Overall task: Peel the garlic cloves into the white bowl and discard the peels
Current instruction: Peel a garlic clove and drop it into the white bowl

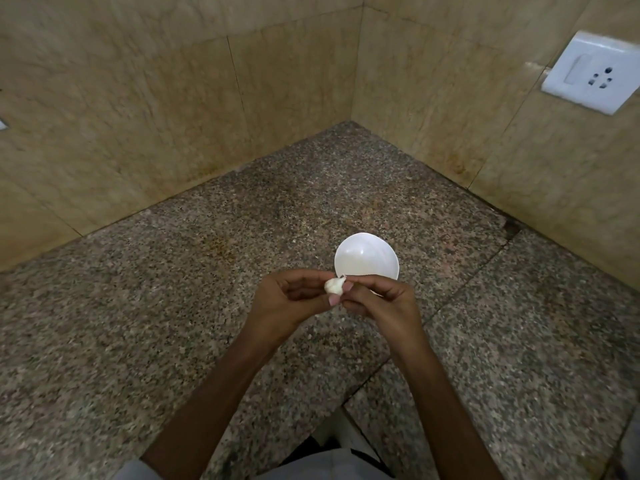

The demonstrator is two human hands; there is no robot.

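**Clove held over the counter, skin about to come off**

The clove sits between both hands, just in front of the near rim of the bowl and above the counter. It is still in its papery skin, with a thin wisp sticking up at the top. Holding it this close to the bowl looks deliberate: once bare, it need only drop a short way. The bowl appears empty, so the task is likely at its start.

The left hand curls its fingers round the clove, thumb under it. The right hand pinches at the clove's right side, fingers bent in, probably picking at the skin. Both forearms angle in from below, wrists raised off the counter. A socket sits on the right wall.
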